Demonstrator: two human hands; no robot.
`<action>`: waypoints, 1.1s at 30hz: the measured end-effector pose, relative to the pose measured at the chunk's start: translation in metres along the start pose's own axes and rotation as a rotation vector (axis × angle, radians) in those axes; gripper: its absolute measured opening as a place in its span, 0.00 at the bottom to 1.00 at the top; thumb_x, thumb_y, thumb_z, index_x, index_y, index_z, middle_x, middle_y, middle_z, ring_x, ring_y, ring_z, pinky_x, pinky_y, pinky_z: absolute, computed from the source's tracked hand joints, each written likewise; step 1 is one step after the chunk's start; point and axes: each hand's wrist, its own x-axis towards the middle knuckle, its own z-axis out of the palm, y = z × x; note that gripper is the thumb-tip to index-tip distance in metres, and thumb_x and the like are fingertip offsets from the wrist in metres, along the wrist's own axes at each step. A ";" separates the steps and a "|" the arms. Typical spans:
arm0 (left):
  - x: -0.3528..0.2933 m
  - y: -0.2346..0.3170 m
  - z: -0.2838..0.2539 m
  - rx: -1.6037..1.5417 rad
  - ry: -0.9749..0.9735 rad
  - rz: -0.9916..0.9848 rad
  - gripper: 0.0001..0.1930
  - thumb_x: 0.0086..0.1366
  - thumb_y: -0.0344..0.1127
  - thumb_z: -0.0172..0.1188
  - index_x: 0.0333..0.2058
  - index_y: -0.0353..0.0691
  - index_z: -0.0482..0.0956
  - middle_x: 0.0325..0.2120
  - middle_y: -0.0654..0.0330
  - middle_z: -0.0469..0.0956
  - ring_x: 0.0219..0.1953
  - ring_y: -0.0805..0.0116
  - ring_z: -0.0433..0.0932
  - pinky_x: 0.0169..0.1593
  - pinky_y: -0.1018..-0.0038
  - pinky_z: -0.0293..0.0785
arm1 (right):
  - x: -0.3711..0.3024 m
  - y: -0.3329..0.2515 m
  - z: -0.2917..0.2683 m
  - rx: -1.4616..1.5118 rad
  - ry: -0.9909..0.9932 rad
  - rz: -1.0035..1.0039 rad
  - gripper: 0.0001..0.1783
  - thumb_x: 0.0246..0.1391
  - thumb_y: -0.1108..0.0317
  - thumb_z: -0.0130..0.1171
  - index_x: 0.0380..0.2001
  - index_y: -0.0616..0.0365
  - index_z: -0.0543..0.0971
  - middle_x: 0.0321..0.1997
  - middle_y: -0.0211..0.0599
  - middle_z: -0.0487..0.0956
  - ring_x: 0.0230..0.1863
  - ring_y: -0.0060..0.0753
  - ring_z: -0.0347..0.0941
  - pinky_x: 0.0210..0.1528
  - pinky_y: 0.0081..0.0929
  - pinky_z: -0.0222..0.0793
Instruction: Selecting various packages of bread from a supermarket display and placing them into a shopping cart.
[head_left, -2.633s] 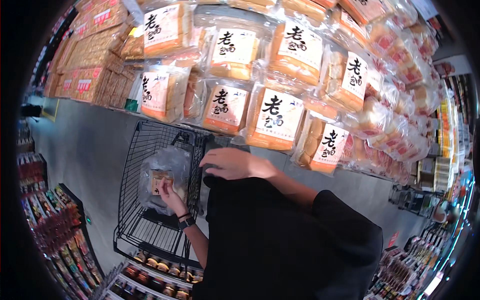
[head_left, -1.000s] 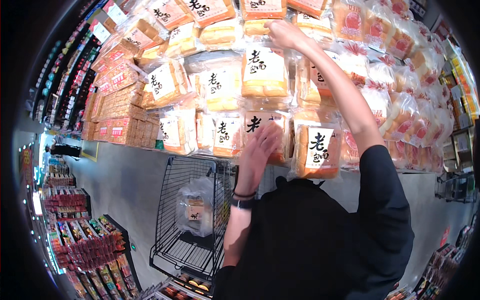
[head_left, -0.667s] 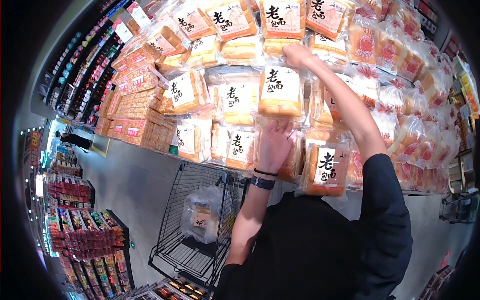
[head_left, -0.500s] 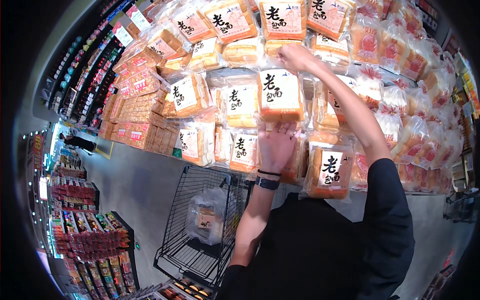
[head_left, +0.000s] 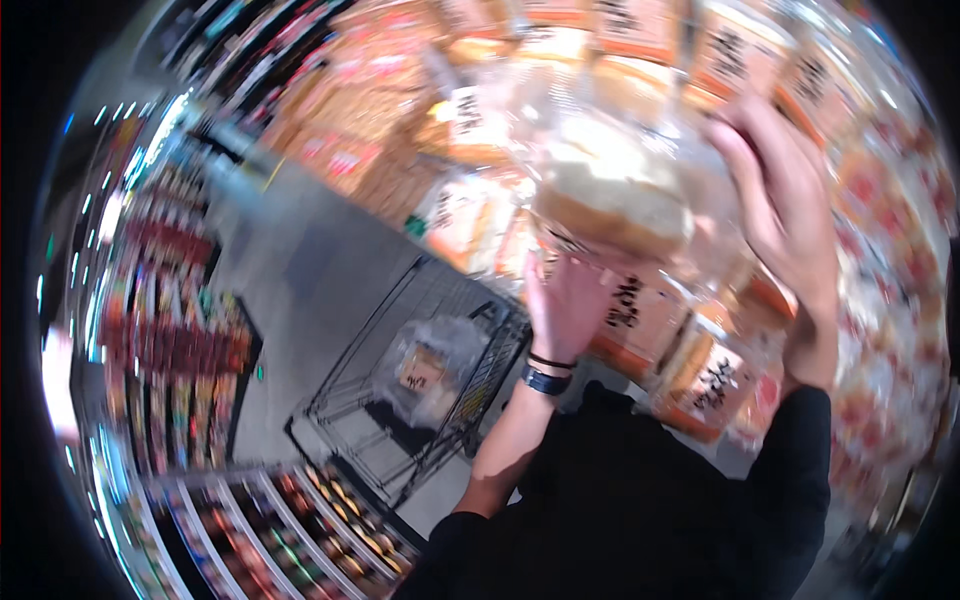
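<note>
A clear plastic bag of bread [head_left: 620, 205] is tilted up between my hands over the display, its pale side and brown crust showing. My left hand [head_left: 570, 305], with a dark band and a watch at the wrist, supports it from the near, lower side, palm against the bag. At its right side my right hand [head_left: 785, 195] is curled at the clear wrapping; motion blur softens the fingers. Below the bag, more packs of bread with orange-and-white labels [head_left: 705, 385] lie at the display's near edge.
A black wire shopping cart [head_left: 330, 400] stands to my left, with a bagged loaf [head_left: 422, 370] inside. Stacked brown packs [head_left: 400, 195] fill the display's left part; bagged buns [head_left: 880, 280] lie at right. Shelves of goods [head_left: 240, 520] stand at lower left.
The bag of bread has come up off the pile and tipped over. My right hand has drawn back from the far packs to its right side. The view has turned.
</note>
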 end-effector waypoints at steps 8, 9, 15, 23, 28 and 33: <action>-0.091 0.052 -0.040 -0.005 0.210 0.289 0.39 0.75 0.66 0.33 0.73 0.44 0.59 0.73 0.59 0.61 0.74 0.55 0.56 0.77 0.53 0.44 | 0.007 -0.053 0.075 0.217 -0.697 -0.110 0.26 0.36 0.58 0.81 0.30 0.56 0.74 0.21 0.40 0.73 0.21 0.47 0.69 0.26 0.35 0.67; -0.103 0.054 -0.053 -0.010 0.252 0.282 0.38 0.75 0.67 0.34 0.72 0.46 0.60 0.72 0.60 0.62 0.74 0.57 0.57 0.77 0.54 0.44 | 0.005 -0.062 0.085 0.257 -0.741 -0.123 0.22 0.40 0.62 0.79 0.27 0.58 0.73 0.20 0.42 0.72 0.21 0.49 0.69 0.26 0.37 0.66; -0.166 0.072 -0.117 -0.240 0.217 0.380 0.37 0.75 0.66 0.37 0.72 0.48 0.61 0.72 0.60 0.62 0.73 0.58 0.58 0.76 0.54 0.48 | 0.010 -0.102 0.154 0.320 -0.974 -0.412 0.14 0.49 0.68 0.71 0.24 0.60 0.74 0.23 0.42 0.71 0.25 0.49 0.71 0.27 0.42 0.64; -0.197 0.132 -0.200 -0.195 0.313 0.303 0.31 0.78 0.55 0.39 0.69 0.40 0.64 0.69 0.57 0.67 0.70 0.58 0.65 0.72 0.55 0.57 | 0.025 -0.167 0.244 0.380 -0.997 -0.385 0.05 0.50 0.76 0.65 0.27 0.63 0.78 0.46 0.42 0.82 0.31 0.47 0.81 0.32 0.38 0.75; -0.247 0.192 -0.287 -0.130 0.489 0.492 0.26 0.76 0.51 0.47 0.61 0.39 0.72 0.58 0.58 0.77 0.55 0.62 0.78 0.57 0.68 0.73 | 0.045 -0.211 0.319 0.365 -1.122 -0.400 0.06 0.56 0.75 0.62 0.36 0.64 0.83 0.50 0.41 0.85 0.29 0.47 0.81 0.31 0.35 0.76; -0.302 0.252 -0.406 0.440 1.043 0.578 0.16 0.74 0.43 0.50 0.50 0.39 0.78 0.49 0.57 0.81 0.46 0.59 0.82 0.51 0.62 0.77 | 0.037 -0.271 0.420 0.376 -1.283 -0.408 0.11 0.60 0.69 0.62 0.44 0.58 0.84 0.48 0.41 0.85 0.31 0.48 0.82 0.33 0.34 0.76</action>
